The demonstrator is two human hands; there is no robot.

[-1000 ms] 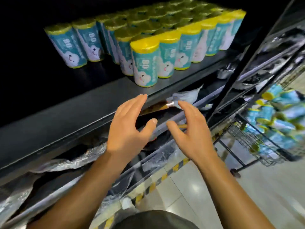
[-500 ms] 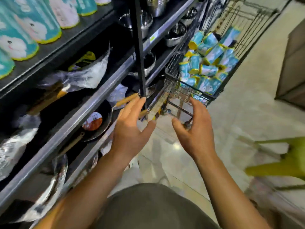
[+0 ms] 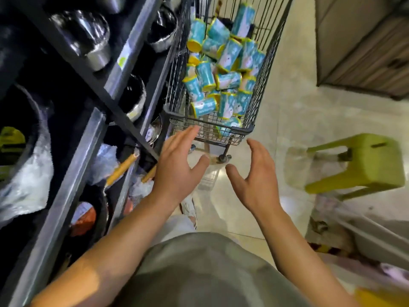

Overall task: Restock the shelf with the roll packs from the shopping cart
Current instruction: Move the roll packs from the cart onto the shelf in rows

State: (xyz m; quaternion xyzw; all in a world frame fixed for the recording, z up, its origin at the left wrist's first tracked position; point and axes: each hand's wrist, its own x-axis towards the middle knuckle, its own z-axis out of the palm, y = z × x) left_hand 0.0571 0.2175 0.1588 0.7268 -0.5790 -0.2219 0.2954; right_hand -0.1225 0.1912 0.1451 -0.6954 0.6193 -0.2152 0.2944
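Observation:
A dark wire shopping cart [image 3: 174,89] stands straight ahead beside the shelving, heaped with several teal roll packs with yellow ends [image 3: 228,54]. My left hand [image 3: 177,167] hovers just short of the cart's near rim, fingers straight and spread, holding nothing. My right hand [image 3: 256,178] is level with it to the right, palm turned inward, fingers relaxed and empty. Neither hand touches the cart. The shelf row where the packs stand is out of view.
Dark metal shelving [image 3: 93,138] runs along the left, carrying steel pots [image 3: 88,38], bowls and wrapped pans with wooden handles [image 3: 120,169]. A yellow-green stool [image 3: 363,162] stands on the tiled floor to the right. A wall or counter [image 3: 363,47] rises at the upper right.
The view has swung from the stocked shelf down and right to the cart. Both empty hands have moved with it and now hover near the cart's near end.

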